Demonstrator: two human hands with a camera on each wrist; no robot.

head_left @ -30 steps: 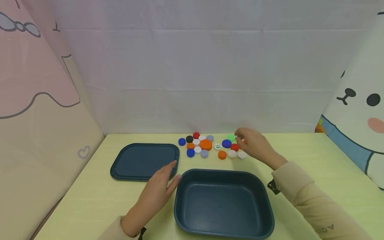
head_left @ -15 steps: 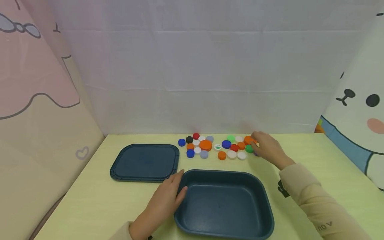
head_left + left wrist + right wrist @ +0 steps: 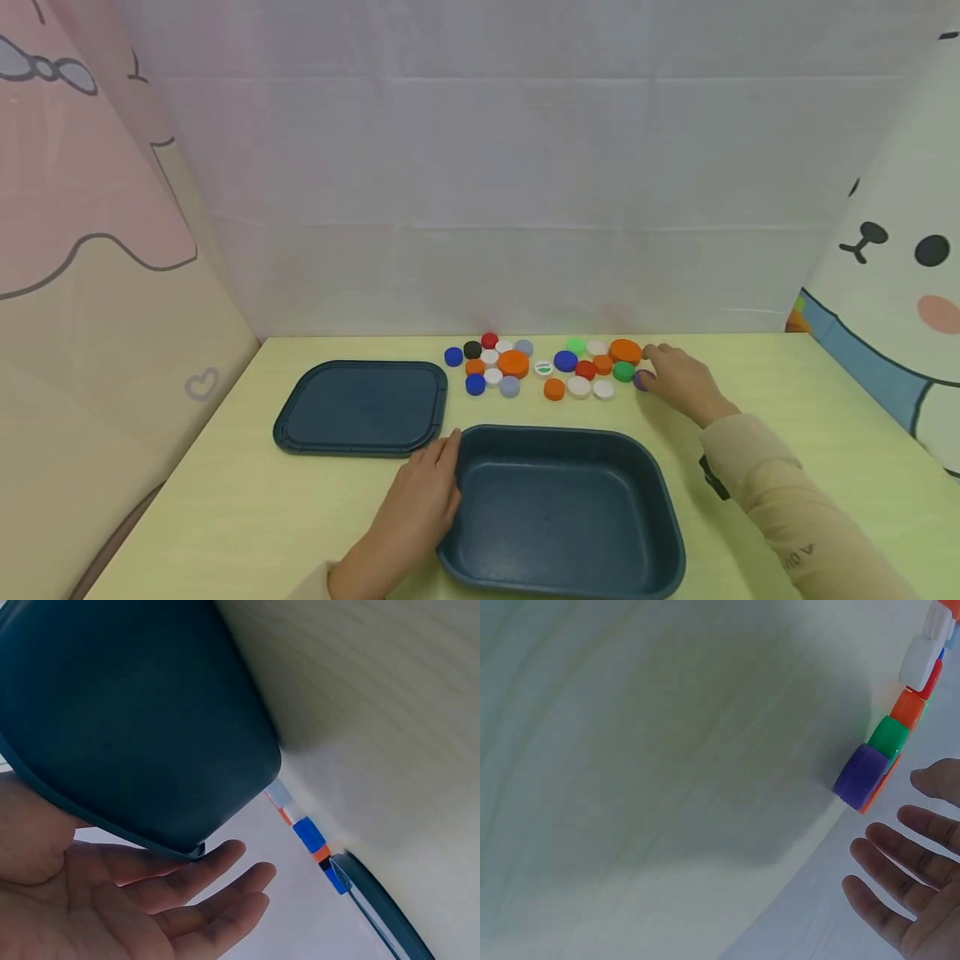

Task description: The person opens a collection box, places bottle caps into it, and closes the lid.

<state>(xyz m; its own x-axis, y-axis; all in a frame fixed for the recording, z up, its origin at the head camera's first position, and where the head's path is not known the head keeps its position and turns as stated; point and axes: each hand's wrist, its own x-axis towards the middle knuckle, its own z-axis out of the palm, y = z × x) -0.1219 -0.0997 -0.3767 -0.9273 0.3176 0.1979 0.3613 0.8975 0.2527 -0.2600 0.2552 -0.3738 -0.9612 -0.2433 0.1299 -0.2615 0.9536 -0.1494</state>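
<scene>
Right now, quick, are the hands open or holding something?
Left hand: open, at the left side of the dark blue rectangular plastic tub.
Right hand: open, holding nothing, near the round purple plastic cap.

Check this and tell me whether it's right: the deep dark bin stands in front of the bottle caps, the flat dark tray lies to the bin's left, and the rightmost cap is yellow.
The colour is wrong: the rightmost cap is purple, as the right wrist view shows. The deep dark bin and flat dark tray are placed as you said.
</scene>
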